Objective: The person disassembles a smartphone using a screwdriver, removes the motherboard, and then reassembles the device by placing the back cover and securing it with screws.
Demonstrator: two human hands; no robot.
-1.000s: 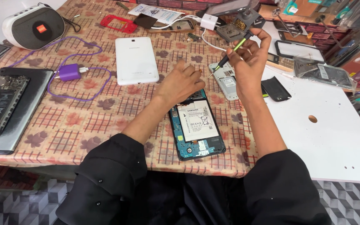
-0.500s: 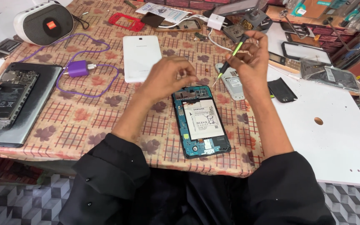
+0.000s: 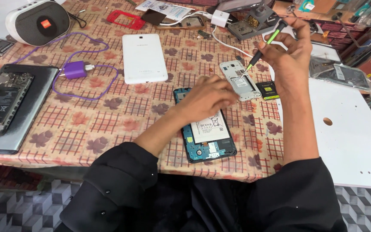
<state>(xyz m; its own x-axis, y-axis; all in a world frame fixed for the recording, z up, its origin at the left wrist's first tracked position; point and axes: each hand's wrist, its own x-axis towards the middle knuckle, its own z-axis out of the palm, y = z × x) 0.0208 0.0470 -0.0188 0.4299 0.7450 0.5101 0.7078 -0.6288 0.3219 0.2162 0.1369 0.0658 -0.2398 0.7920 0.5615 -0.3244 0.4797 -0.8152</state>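
Blue-framed opened tablet (image 3: 206, 129) lies centre frame on the counter (image 3: 86, 124); thin, stiff, fragile, best held by its edges. Left hand (image 3: 207, 96) rests flat on it, probably pinning. Right hand (image 3: 286, 56) pinches green screwdriver (image 3: 265, 45), upper right.

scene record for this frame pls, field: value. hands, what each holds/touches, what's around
left hand: rests on the upper part of the opened tablet, holds nothing visible
right hand: raised, fingers pinch a green-and-black screwdriver, tip pointing down
tip target: just over the small opened phone frame; contact cannot be told
tablet: back off, white battery and blue board exposed
nearby: white back cover, purple charger with cable, white speaker, white board
surface: patterned tablecloth
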